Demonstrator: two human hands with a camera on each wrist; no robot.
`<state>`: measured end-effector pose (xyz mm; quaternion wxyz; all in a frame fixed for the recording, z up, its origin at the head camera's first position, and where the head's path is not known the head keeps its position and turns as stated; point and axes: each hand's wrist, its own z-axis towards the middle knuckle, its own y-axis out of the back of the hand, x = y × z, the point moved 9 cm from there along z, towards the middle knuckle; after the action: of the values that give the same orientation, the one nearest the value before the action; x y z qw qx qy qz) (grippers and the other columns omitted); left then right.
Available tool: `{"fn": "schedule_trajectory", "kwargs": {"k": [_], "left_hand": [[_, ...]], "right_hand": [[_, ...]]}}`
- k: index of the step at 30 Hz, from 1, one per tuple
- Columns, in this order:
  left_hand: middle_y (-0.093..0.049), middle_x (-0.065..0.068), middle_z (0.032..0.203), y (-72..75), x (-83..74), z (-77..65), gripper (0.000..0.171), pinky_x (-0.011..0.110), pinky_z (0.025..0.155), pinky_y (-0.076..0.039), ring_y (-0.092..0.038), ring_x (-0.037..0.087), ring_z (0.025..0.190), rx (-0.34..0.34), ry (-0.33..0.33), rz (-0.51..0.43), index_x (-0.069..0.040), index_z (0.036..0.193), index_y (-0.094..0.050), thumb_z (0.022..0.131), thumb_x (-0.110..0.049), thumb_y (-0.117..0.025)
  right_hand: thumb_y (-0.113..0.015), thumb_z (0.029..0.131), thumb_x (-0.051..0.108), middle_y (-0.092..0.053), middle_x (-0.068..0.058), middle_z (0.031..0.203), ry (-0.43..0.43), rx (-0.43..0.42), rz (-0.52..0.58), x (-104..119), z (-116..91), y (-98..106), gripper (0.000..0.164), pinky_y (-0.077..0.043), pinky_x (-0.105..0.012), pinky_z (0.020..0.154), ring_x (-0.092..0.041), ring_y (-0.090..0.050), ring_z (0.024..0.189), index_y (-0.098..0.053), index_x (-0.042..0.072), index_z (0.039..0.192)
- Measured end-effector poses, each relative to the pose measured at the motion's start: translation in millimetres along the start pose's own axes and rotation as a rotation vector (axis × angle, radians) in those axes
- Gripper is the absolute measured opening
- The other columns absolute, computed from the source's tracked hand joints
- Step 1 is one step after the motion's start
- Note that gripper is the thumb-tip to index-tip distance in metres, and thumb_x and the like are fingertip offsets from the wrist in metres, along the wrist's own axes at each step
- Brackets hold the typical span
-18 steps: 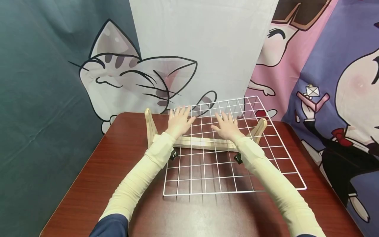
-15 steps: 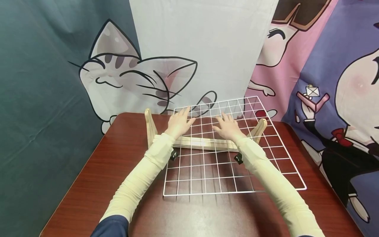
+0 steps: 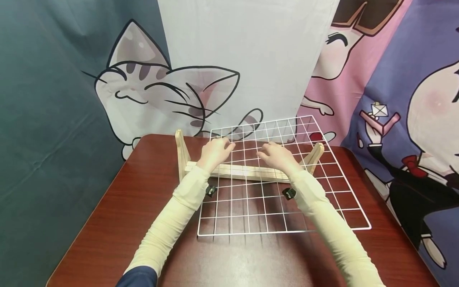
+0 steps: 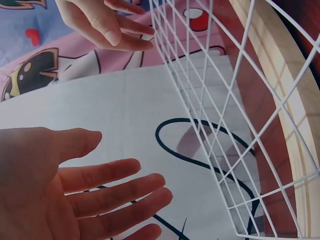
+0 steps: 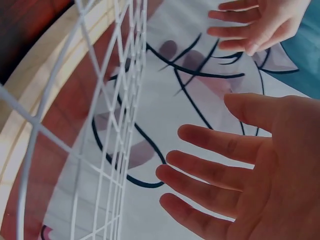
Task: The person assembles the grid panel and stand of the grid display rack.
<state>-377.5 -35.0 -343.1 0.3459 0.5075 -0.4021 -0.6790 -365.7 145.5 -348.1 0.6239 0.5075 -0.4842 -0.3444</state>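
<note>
A white wire grid panel [image 3: 247,233] lies slanted in the middle of the head view, with a pale wooden stand [image 3: 247,172] showing through its mesh. Over the panel's far left part hovers my left hand [image 3: 214,152], palm down, fingers relaxed and slightly bent. My right hand [image 3: 277,155] hovers likewise to its right, holding nothing. Both wrist views show a gap between the fingertips and the wires of the grid panel [image 4: 227,100]. The left wrist view includes the other hand too, apart and with loose fingers.
The dark red-brown table [image 3: 125,191] carries the stand and panel. Two upright wooden legs, a left leg [image 3: 181,149] and a right leg [image 3: 312,157], stand at the bar's ends. A printed curtain [image 3: 251,52] hangs behind the table.
My fingers, earlier stretched out and spread, now bend downward. Both hands stay over about the same part of the panel. The panel and stand have not moved.
</note>
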Motion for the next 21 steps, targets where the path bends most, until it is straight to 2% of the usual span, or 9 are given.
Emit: {"fn": "schedule_trajectory", "kwargs": {"k": [9,14,21], "left_hand": [[-0.074,0.004,0.101,11.8,-0.4,-8.5,0.034,0.043,0.064,-0.053,-0.070,0.029,0.083,-0.058,-0.018,-0.040,-0.019,0.113,-0.069,0.099,-0.041,-0.048],[-0.074,0.006,0.098,10.7,6.8,-14.7,0.036,0.044,0.064,-0.053,-0.070,0.030,0.085,-0.038,-0.006,-0.048,-0.019,0.113,-0.068,0.099,-0.044,-0.047],[-0.073,0.009,0.110,4.6,24.7,-21.8,0.040,0.047,0.069,-0.054,-0.069,0.033,0.095,0.002,0.036,-0.067,-0.016,0.120,-0.067,0.098,-0.043,-0.047]], "right_hand": [[-0.050,0.098,0.037,-0.065,-0.016,0.118,0.017,-0.047,0.016,2,-14,12,0.039,-0.050,-0.055,0.089,-0.037,-0.064,0.107,-0.062,0.007,0.119],[-0.050,0.098,0.038,-0.067,-0.013,0.109,0.000,-0.068,0.028,-6,-24,16,0.037,-0.051,-0.052,0.084,-0.032,-0.065,0.098,-0.062,0.009,0.118],[-0.049,0.099,0.035,-0.068,-0.016,0.117,0.033,-0.074,0.036,-11,-37,20,0.037,-0.049,-0.055,0.089,-0.036,-0.065,0.106,-0.061,0.006,0.119]]}}
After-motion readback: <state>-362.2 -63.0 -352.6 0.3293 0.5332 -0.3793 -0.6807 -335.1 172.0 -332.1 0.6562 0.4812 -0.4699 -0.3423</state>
